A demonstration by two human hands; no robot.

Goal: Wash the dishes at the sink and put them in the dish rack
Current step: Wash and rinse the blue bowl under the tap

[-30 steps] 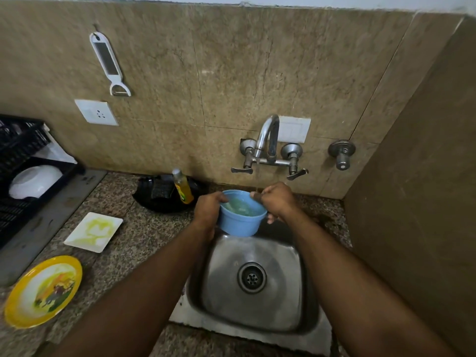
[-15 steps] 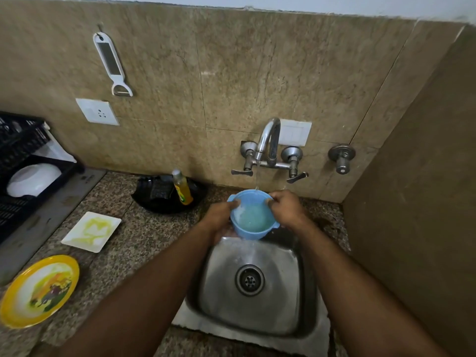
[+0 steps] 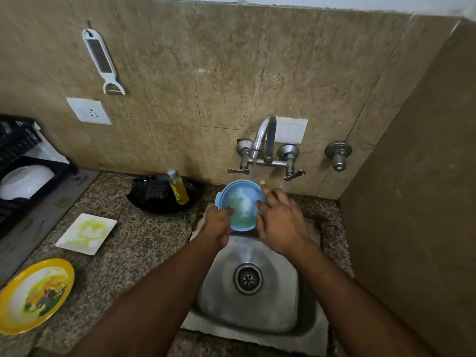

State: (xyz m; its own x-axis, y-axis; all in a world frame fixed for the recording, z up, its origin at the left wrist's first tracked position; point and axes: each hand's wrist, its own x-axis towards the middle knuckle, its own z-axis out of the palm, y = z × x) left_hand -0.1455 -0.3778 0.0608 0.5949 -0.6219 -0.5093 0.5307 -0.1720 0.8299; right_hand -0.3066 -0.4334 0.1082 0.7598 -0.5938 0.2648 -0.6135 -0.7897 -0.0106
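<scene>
Your left hand point(image 3: 217, 224) grips the blue bowl point(image 3: 240, 204), right hand point(image 3: 279, 222) open-fingered inside; one white bowl point(image 3: 25, 181) racked, two soiled plates point(image 3: 86, 233) outstanding.

- Mottled tan stone-tile wall point(image 3: 231, 73) behind the counter, thin grout lines, white strip along the top.
- Plain brown side wall point(image 3: 417, 202) at right, meeting it in a corner.
- Speckled granite countertop point(image 3: 134, 253).
- White socket plate point(image 3: 88, 111) and white switch plate point(image 3: 292, 130) on the tile.
- Dim, even light.

Both arms reach forward; left hand point(image 3: 217, 224) curled, right hand point(image 3: 279, 225) with fingers spread.
</scene>
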